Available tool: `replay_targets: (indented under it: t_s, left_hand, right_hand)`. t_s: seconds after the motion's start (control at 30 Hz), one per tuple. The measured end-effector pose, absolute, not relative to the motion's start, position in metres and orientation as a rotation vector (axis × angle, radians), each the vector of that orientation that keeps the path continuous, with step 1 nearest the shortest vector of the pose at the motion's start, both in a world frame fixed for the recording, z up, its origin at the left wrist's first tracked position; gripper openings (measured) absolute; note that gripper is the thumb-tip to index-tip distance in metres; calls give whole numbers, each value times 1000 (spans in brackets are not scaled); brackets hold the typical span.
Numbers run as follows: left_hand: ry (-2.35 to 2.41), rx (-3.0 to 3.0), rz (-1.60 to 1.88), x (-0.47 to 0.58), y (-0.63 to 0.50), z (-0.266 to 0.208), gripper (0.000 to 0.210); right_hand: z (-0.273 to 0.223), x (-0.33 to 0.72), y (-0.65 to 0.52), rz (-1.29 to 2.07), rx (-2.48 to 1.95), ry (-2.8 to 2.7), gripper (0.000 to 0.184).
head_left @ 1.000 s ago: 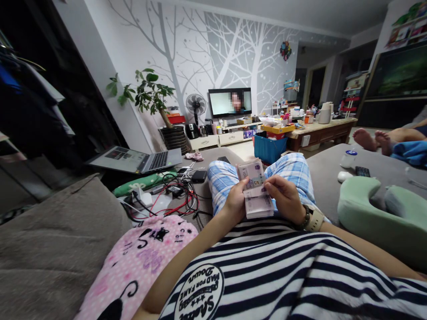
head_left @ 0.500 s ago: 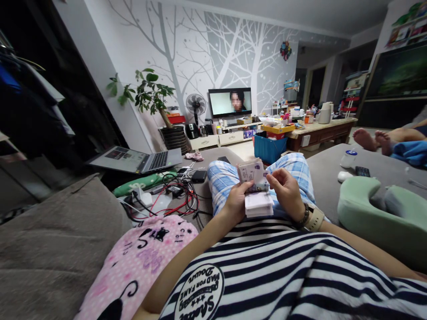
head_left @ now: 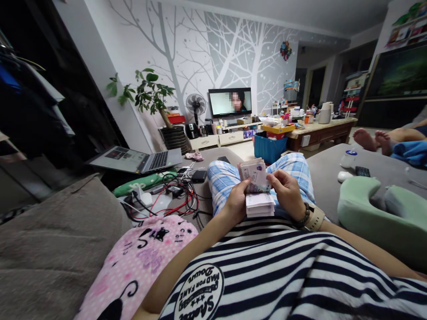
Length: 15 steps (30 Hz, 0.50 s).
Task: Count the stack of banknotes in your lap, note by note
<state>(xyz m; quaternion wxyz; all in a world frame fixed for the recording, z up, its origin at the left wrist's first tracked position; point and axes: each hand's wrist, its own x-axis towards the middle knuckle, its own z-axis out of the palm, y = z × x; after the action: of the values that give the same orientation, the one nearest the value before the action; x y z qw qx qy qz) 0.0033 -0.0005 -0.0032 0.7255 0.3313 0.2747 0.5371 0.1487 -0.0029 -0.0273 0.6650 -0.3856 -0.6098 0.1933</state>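
Observation:
Above my lap, my left hand (head_left: 237,199) is closed round a wad of banknotes (head_left: 254,175), its thumb lying along the left edge. The upper part of the wad stands up and shows printed faces with a figure 5. Its pale lower part (head_left: 260,205) folds down toward my striped shirt in stepped layers. My right hand (head_left: 286,192) pinches the right edge of a banknote on the wad between thumb and fingers. A watch and a beaded bracelet sit on my right wrist. The fingers of my left hand behind the wad are hidden.
Left of my legs lie tangled cables (head_left: 182,195), a black power bank (head_left: 199,176) and an open laptop (head_left: 136,160). A green neck pillow (head_left: 370,204), a white mouse (head_left: 345,177) and a remote (head_left: 362,171) lie to the right. Another person's bare feet (head_left: 373,140) rest beyond.
My right hand has shifted slightly, now pinching a banknote's right edge. The upper notes' front face looks different and the folded lower layers have spread a little. My left hand keeps its hold.

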Motion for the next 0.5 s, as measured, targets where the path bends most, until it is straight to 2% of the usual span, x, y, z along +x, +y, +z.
replay_targets:
  t_s: [0.23, 0.5]
  left_hand:
    - [535, 652, 1135, 4, 5, -3, 38]
    - [529, 686, 1119, 2, -4, 4, 36]
  right_hand:
    - [-24, 148, -11, 378, -805, -1465, 32]
    - [-24, 148, -16, 358, -710, -1571, 23]
